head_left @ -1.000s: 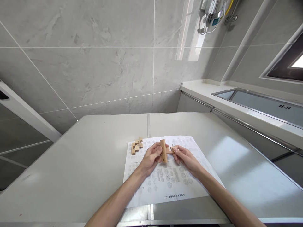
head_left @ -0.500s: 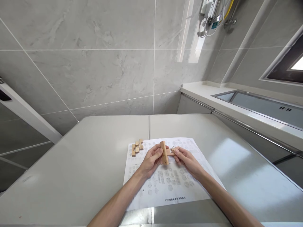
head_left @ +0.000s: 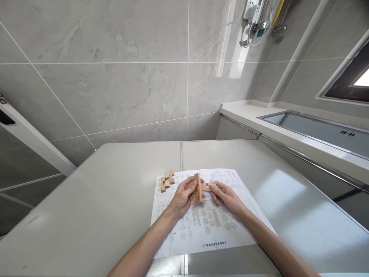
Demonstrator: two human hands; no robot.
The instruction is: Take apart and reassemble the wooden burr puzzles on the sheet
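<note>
My left hand [head_left: 183, 197] is closed round an upright wooden puzzle bar [head_left: 198, 187]. A second wooden bar [head_left: 206, 187] crosses it sideways, and my right hand [head_left: 226, 196] pinches that one's right end. Both hands hover just above a printed instruction sheet [head_left: 213, 227] on the grey table [head_left: 92, 207]. A small cluster of loose wooden puzzle pieces [head_left: 167, 181] lies on the sheet's far left corner, a short way left of my left hand.
A tiled wall rises behind the table. To the right runs a white counter [head_left: 259, 115] with a steel sink [head_left: 325, 129]. Pipes and a fitting [head_left: 258, 23] hang on the wall at top right. A window [head_left: 354, 77] is at the far right.
The upright bar has turned a little in my left hand and now stands straighter. The view has shifted slightly. Both hands keep their hold.
</note>
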